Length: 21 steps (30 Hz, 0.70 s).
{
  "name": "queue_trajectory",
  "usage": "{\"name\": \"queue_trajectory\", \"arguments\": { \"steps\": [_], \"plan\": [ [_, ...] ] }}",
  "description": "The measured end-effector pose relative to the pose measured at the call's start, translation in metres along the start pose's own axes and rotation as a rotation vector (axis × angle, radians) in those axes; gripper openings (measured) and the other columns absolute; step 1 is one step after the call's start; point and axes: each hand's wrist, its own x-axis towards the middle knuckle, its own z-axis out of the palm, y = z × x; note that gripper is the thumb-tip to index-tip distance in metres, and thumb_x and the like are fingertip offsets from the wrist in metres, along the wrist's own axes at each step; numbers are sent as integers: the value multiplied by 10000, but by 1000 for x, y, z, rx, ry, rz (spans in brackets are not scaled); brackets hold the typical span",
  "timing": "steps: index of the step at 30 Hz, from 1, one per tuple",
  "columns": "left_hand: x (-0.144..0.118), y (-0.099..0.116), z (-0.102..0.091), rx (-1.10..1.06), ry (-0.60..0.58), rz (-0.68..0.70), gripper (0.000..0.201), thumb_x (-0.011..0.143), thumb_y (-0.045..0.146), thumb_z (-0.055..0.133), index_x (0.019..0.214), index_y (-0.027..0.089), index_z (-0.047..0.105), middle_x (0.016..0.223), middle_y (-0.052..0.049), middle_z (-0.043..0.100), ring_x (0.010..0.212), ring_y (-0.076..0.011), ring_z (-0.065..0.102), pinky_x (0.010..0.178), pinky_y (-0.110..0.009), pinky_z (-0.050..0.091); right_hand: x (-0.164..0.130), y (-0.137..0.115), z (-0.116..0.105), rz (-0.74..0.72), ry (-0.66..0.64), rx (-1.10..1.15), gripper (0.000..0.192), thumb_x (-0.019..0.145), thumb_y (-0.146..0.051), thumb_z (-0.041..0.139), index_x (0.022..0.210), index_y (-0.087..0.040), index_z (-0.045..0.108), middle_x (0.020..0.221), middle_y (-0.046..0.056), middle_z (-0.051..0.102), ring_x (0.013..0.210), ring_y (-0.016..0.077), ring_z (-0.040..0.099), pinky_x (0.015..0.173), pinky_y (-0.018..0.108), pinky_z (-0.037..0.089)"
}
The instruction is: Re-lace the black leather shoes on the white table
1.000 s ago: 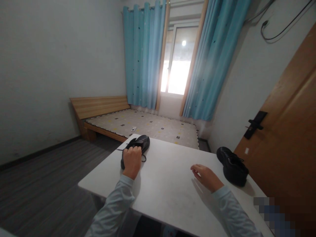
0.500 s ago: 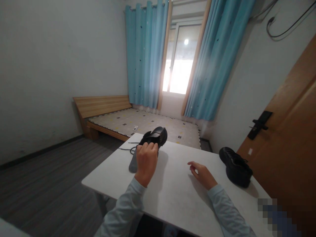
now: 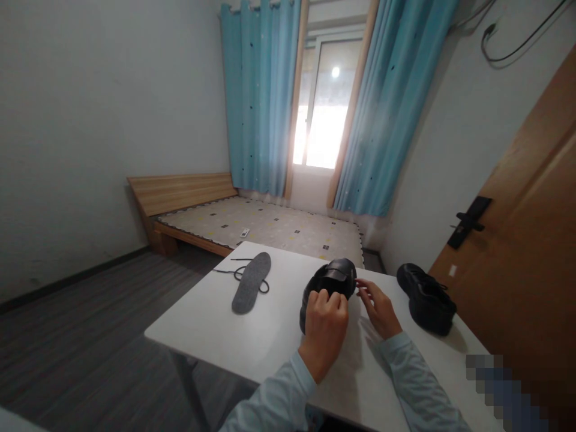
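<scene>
My left hand [image 3: 324, 327] is closed around the near side of a black shoe [image 3: 338, 273], over the middle of the white table [image 3: 202, 318]. The shoe's dark opening faces up, and part of it is hidden behind my knuckles. Beside its right side, my right hand [image 3: 378, 307] has its fingers loosely bent and apart, with the fingertips close to the shoe; whether they touch it I cannot tell. A grey insole [image 3: 252, 283] lies flat on the table to the left, on top of a dark shoelace [image 3: 265, 289].
A second black shoe [image 3: 426, 300] rests near the table's right edge, by a wooden door [image 3: 508, 240]. Past the far edge is a bed [image 3: 279, 219] with a small white remote [image 3: 244, 233] on it. Blue curtains [image 3: 258, 102] flank the window.
My left hand has carried the shoe rightward from above the insole to the middle of the table, uncovering the insole and lace. My right hand is now beside the shoe.
</scene>
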Motion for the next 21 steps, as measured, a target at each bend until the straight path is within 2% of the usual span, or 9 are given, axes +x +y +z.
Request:
{"name": "queue_trajectory", "arguments": {
  "steps": [10,16,21],
  "plan": [
    [3,26,27,-18,10,37,76,842,161,498,820,143,569,737,-48,549,727,-200,499,658,-362,360,1,18,-1,143,-53,40,408,885,-462,354,1124,-179,526,1009,100,623,812,193,632,719,341,531],
    [6,33,35,-26,-25,30,102,839,148,487,824,126,585,738,-70,557,743,-209,516,666,-370,372,1,24,1,152,-60,43,407,881,-472,345,1088,-188,549,1007,90,633,863,208,623,724,355,532],
    [3,44,36,-15,-90,73,131,826,144,495,807,91,613,737,-98,581,725,-217,546,648,-366,394,2,18,-3,180,-52,87,392,872,-476,362,1048,-191,564,1036,101,634,881,218,616,711,348,537]
  ]
}}
